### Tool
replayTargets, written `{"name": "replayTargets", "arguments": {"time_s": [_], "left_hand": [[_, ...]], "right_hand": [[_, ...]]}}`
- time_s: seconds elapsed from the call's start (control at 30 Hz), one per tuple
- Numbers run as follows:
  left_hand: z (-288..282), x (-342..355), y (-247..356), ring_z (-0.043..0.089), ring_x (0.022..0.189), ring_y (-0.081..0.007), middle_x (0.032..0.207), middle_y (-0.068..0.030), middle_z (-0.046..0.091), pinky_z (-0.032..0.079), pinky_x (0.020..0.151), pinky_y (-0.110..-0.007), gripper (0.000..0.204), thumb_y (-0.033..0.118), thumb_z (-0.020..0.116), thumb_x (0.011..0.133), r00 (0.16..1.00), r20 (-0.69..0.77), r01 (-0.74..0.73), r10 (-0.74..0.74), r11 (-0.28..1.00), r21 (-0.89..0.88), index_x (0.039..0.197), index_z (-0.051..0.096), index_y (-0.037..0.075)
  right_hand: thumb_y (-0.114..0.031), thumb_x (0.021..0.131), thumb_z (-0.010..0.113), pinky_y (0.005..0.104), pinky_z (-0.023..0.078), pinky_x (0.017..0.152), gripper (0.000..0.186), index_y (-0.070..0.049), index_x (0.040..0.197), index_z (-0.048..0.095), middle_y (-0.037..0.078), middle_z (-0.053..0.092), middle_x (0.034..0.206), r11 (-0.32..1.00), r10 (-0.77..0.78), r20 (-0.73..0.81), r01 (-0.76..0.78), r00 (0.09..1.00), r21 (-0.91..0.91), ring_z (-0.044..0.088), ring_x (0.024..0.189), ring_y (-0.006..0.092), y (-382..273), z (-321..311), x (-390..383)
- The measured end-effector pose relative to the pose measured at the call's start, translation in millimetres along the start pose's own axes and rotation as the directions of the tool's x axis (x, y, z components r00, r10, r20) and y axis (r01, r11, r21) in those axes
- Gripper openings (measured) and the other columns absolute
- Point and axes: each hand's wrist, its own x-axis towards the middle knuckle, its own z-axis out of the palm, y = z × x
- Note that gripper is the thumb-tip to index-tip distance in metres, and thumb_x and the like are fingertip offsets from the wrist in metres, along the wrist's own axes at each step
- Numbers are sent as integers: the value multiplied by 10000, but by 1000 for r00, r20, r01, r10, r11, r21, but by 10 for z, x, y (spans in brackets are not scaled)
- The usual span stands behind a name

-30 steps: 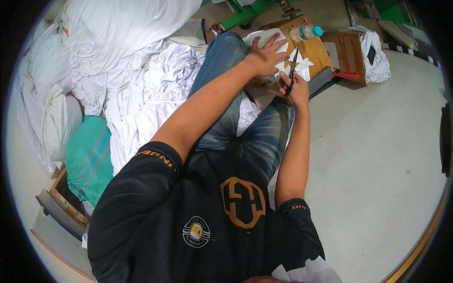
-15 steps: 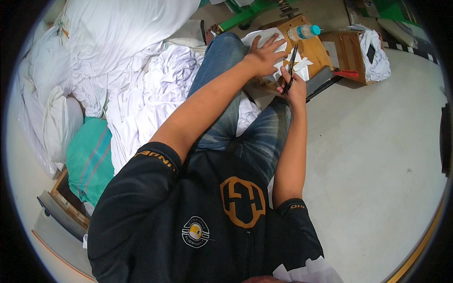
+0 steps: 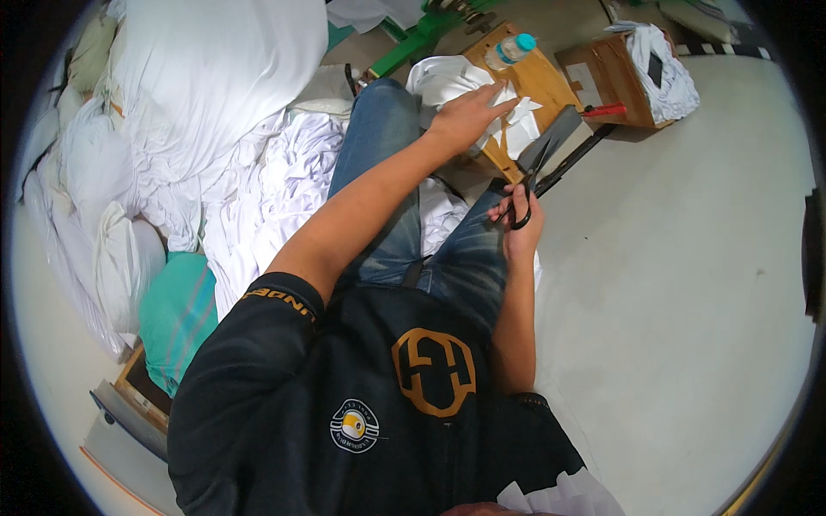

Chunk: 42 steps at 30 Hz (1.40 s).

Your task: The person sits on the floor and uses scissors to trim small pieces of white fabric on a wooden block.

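Observation:
My left hand point(image 3: 465, 118) lies with fingers stretched out on a bunched white cloth point(image 3: 440, 77) over the wooden bench point(image 3: 555, 79) by my knees. In my right hand point(image 3: 523, 232) I hold black scissors point(image 3: 533, 178), fingers at the handle loops. Their blades point up and away, parted slightly, beside the bench's near corner and apart from the cloth. Cut white scraps point(image 3: 521, 129) are scattered on the bench, next to my left fingertips.
A clear bottle with a blue cap point(image 3: 509, 52) stands on the bench. Beyond its right side are a red-handled tool point(image 3: 605, 110) and a cardboard box point(image 3: 585, 83) topped with white cloth. White fabric heaps point(image 3: 275, 172) and a green sack point(image 3: 179, 318) lie left.
My right hand has drawn the scissors back toward me, away from the cloth and scraps. My left hand stays on the cloth. The whole view has shifted somewhat.

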Motion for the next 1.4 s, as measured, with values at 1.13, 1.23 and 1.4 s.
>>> {"name": "replayTargets", "arguments": {"time_s": [1.13,1.23,1.4], "left_hand": [[-712,1878,3168,683,1090,-477,1126,-276,740,535,965,-515,342,93,580,960,904,79,-397,420,894,-205,1248,757,35],[181,2246,3292,673,1143,-479,1160,-299,726,528,984,-526,366,128,570,1021,838,-32,-538,545,815,-213,1356,703,59],[494,2078,3397,664,1178,-484,1239,-300,718,522,1012,-511,406,148,566,1050,861,-36,-481,508,789,-382,1441,661,96]], "right_hand": [[-456,992,771,350,566,671,459,-13,1013,651,45,606,708,766,31,-299,169,954,620,670,643,217,880,-573,154],[-473,981,781,333,564,606,489,-4,1012,643,48,608,697,752,119,-310,119,943,649,687,618,216,735,-567,126],[-507,960,797,316,558,566,533,0,1007,640,59,613,691,776,155,-298,71,942,627,694,593,213,683,-560,86]]}}
